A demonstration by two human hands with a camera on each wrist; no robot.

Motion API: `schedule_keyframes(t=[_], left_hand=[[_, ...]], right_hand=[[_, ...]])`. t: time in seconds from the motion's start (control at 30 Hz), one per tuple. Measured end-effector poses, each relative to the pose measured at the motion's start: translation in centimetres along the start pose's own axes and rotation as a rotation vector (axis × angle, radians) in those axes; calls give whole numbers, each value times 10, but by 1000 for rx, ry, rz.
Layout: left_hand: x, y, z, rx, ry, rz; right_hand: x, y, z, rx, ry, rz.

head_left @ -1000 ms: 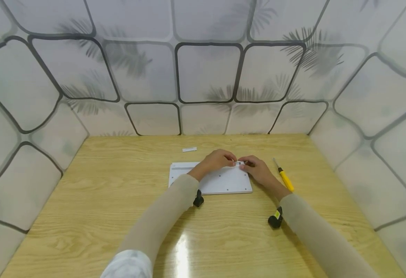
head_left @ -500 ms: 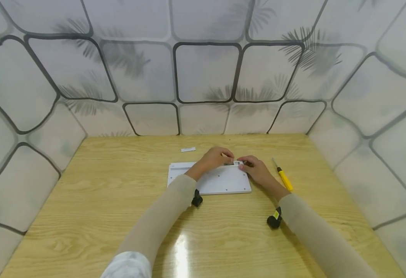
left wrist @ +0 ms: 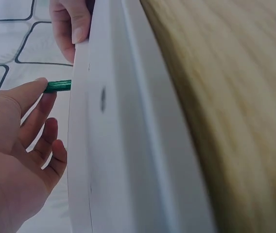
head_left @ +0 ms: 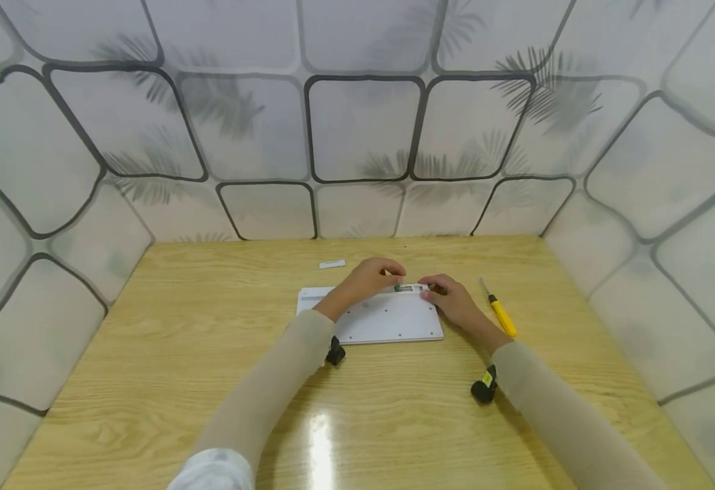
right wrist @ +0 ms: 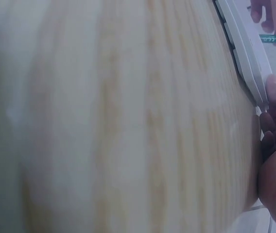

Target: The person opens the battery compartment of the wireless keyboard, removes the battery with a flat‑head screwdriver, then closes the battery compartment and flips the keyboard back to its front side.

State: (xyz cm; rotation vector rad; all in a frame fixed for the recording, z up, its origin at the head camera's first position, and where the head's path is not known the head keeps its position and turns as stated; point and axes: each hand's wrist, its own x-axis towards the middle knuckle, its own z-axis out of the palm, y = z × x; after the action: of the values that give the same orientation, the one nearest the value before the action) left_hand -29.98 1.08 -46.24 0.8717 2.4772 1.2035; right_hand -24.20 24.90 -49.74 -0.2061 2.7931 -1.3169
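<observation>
A white keyboard [head_left: 388, 323] lies face down on the table, its screw-dotted back up and an open battery slot [head_left: 411, 288] along the far edge. My left hand [head_left: 372, 278] is at that edge, left of the slot. Between its thumb and forefinger it pinches a green battery [left wrist: 59, 86], whose other end meets or is hidden by the keyboard's edge in the left wrist view. The remaining fingers curl loosely. My right hand [head_left: 455, 301] grips the keyboard's far right corner, thumb on the back. Keys [right wrist: 242, 63] show along the underside in the right wrist view.
A screwdriver [head_left: 501, 316] with a yellow handle lies right of my right hand. Behind the keyboard is a small white strip [head_left: 332, 263]. Patterned cloth walls [head_left: 357, 129] border the wooden table [head_left: 149, 381] at the back and sides.
My left hand has moved left along the keyboard's far edge, uncovering more of the battery slot and something green in it. My right hand has stayed at the corner.
</observation>
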Motion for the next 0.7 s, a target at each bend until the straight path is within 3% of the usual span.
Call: schedule_keyframes(t=[0.37,0.7], left_hand=[[-10,-7,-18,120,-25,-6],[-14,-7,-25,188,-114,-54]], right_hand=[[-1,-3,1,-15,11,-6],[0,-2,3,-19,4,-11]])
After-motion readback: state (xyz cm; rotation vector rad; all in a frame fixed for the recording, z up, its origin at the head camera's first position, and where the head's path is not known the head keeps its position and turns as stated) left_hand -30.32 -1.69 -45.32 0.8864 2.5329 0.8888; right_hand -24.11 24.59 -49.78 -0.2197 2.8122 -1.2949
